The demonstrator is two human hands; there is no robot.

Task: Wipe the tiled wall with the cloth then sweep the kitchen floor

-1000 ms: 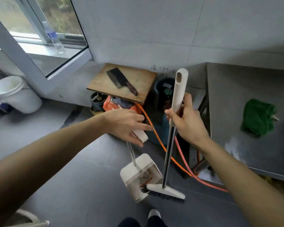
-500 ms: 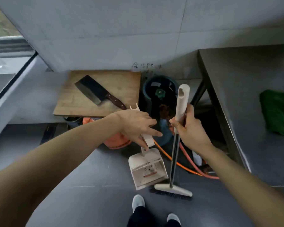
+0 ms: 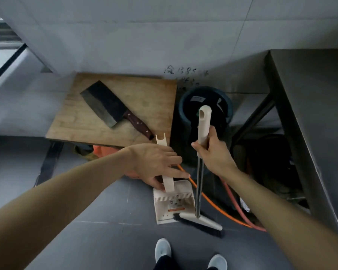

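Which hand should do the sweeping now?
The right hand, probably. It already grips the broom handle, bristles on the floor. The left hand holds the dustpan handle to catch the dirt.

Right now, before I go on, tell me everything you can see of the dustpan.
The dustpan is cream plastic with a long flat handle ending in a forked clip at the top. Its pan rests on the grey floor, with a comb-like row of teeth across it and a small orange-and-white label. The left hand holds the handle, fingers extended across it. The broom head lies against the pan's lower right corner.
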